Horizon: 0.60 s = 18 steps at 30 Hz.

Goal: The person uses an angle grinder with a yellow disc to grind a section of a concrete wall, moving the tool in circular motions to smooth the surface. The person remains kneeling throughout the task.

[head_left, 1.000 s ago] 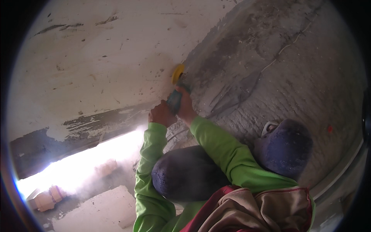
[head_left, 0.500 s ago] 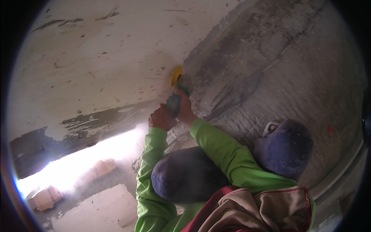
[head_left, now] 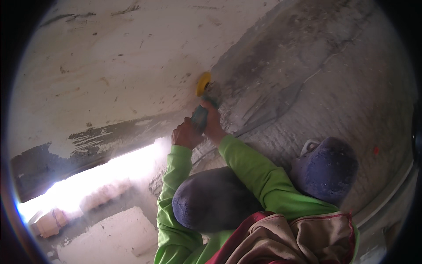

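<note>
An angle grinder (head_left: 200,117) with a green body and a round yellow disc (head_left: 203,84) is gripped in both my hands. My left hand (head_left: 187,133) closes round the rear of the body. Farther forward, my right hand (head_left: 213,122) wraps the grinder near its head. The disc's edge is against or very near the pale wall (head_left: 132,66), close to where it meets the rough grey floor (head_left: 281,119); whether they touch I cannot tell. Dust hazes the air about the tool.
Bright light comes through a long gap (head_left: 110,176) under the wall at left. Beside it lie a broken brown block (head_left: 50,223) and a pale slab (head_left: 107,237). My bent knees (head_left: 211,200) are below my arms. A thin cord-like line (head_left: 323,66) crosses the floor at right.
The grinder and both hands have shifted very slightly to the right in the picture. My grip on the tool stays the same.
</note>
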Each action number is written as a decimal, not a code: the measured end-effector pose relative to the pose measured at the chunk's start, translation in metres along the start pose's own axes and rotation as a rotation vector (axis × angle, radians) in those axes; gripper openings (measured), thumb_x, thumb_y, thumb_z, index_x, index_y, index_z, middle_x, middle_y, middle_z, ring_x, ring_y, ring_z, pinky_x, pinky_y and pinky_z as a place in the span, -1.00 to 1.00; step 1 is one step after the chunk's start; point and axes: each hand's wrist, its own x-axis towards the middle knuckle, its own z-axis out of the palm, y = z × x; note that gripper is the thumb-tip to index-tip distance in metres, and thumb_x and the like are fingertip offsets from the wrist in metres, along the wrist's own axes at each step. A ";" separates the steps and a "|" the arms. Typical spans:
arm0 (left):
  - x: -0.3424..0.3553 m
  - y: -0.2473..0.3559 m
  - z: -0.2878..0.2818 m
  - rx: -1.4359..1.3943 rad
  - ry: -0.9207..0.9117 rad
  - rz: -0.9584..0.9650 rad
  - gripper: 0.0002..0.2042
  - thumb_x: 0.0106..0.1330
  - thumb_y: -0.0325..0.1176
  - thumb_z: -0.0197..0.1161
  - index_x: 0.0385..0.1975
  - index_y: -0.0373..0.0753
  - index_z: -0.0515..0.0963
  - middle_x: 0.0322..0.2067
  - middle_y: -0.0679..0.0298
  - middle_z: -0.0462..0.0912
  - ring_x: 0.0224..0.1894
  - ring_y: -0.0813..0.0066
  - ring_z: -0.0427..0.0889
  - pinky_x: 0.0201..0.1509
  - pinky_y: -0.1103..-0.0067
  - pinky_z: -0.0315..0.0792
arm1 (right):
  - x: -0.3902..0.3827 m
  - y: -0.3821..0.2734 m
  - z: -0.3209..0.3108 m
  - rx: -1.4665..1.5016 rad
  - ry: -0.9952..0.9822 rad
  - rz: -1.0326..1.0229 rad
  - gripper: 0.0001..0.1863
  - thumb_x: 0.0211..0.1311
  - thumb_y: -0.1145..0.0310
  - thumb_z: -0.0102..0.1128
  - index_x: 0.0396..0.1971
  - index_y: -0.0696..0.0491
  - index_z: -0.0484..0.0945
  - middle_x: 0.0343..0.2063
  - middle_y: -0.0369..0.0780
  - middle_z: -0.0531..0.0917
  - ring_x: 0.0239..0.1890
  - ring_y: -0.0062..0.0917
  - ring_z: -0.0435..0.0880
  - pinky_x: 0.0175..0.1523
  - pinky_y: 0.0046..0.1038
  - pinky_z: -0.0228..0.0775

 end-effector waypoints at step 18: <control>-0.005 -0.007 0.007 -0.018 0.016 -0.023 -0.40 -0.26 -0.22 0.44 -0.15 -0.31 0.39 -0.35 -0.12 0.66 -0.22 -0.12 0.66 -0.11 0.21 0.53 | 0.002 0.006 -0.006 -0.006 -0.006 0.029 -0.73 0.12 0.28 0.29 -0.28 0.12 0.49 -0.46 -0.18 0.58 -0.41 -0.37 0.61 -0.24 -0.31 0.52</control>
